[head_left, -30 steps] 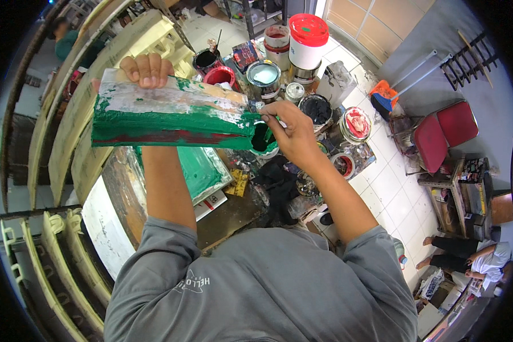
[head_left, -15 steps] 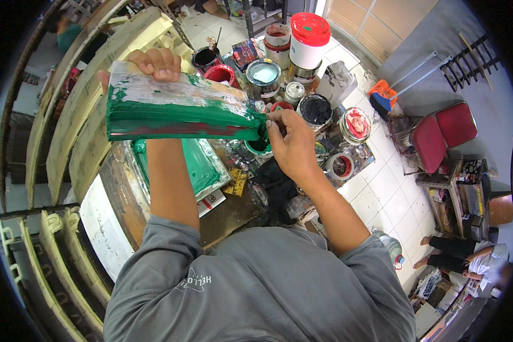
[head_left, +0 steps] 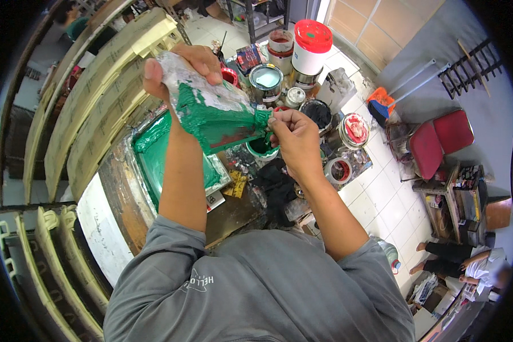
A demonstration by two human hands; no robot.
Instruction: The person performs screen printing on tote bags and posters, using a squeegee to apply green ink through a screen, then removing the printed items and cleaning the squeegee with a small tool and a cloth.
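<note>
My left hand (head_left: pixel 202 61) grips the upper edge of a wide squeegee (head_left: pixel 214 102), thumb on one side and fingers on the other. Thick green ink coats the squeegee's lower part, while pale stains cover the top. At its right end my right hand (head_left: pixel 297 141) is closed in a pinch against a clump of green ink; whatever lies between the fingertips is hidden. Under that end sits a small tub (head_left: pixel 262 153) with green ink inside. Behind my left forearm lies a printing screen frame (head_left: pixel 215 187) spread with green ink.
Paint cans (head_left: pixel 265 76), a white bucket with a red lid (head_left: pixel 312 40) and a black-filled tub (head_left: pixel 316 114) crowd the bench's far side. Curved pale panels (head_left: pixel 105 68) stand at left. A red chair (head_left: pixel 439 137) is at right, and a person (head_left: pixel 484 265) sits at the lower right.
The squeegee has tilted, its left end turning and its right end staying by my right hand. My left hand has shifted right with it, uncovering more of the screen frame.
</note>
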